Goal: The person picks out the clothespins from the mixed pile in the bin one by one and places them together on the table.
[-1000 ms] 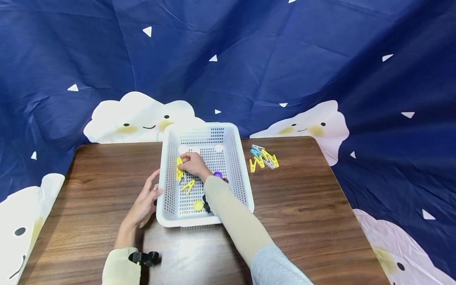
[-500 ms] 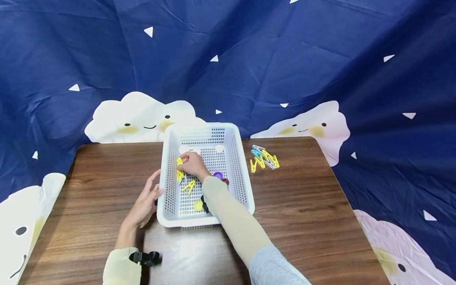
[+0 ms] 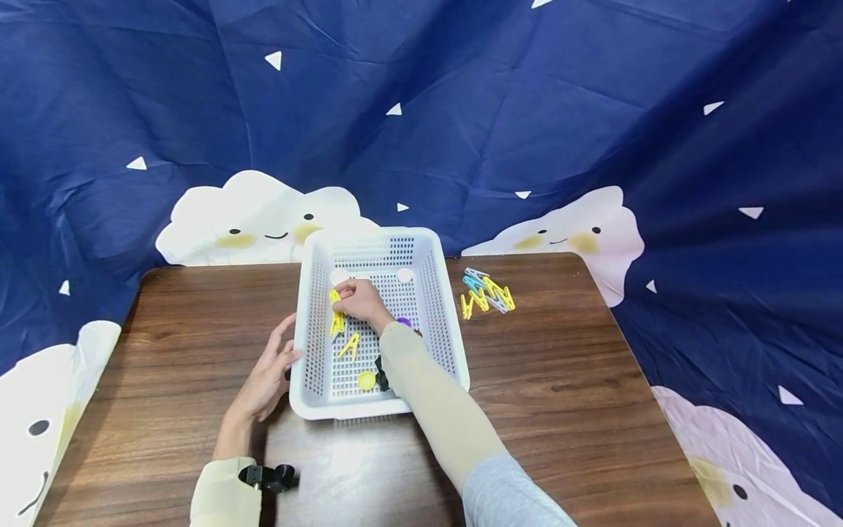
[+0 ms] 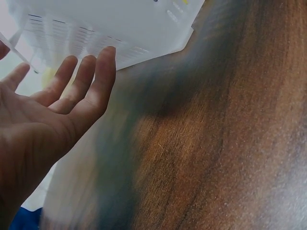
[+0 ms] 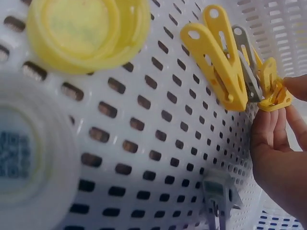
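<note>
**Right hand pinches a yellow peg inside the white basket**

Dark blue cloth [image 3: 500, 110] printed with white clouds and small triangles hangs behind and around a brown wood-grain counter [image 3: 560, 380]; on it stands a white perforated basket [image 3: 443, 329], its long side running away from the person.

Inside the basket, near its far left part, the right hand [image 3: 361, 298] pinches a yellow clothes peg [image 3: 337, 316] between thumb and fingertips; in the right wrist view the fingertips [image 5: 274, 125] close on one end of that peg [image 5: 276, 91], which hangs against other pegs, one yellow and one grey, just beside it; whether they are clipped together I cannot tell. A second yellow peg [image 3: 350, 344] lies on the basket floor just nearer the person; a yellow round cap [image 3: 366, 379] lies near the near wall, seen close in the right wrist view [image 5: 84, 31]; a purple round piece [image 3: 404, 321] shows beside the forearm; small white discs [image 3: 405, 274] lie at the far end.

The left hand [image 3: 268, 377] rests against the basket's outer left wall, fingers straight and relaxed, holding nothing; the left wrist view shows the fingertips [image 4: 103, 72] touching the white wall [image 4: 120, 28].

Right of the basket, well apart from both hands, a small heap of yellow, blue and grey pegs [image 3: 487, 294] lies on the counter.
</note>
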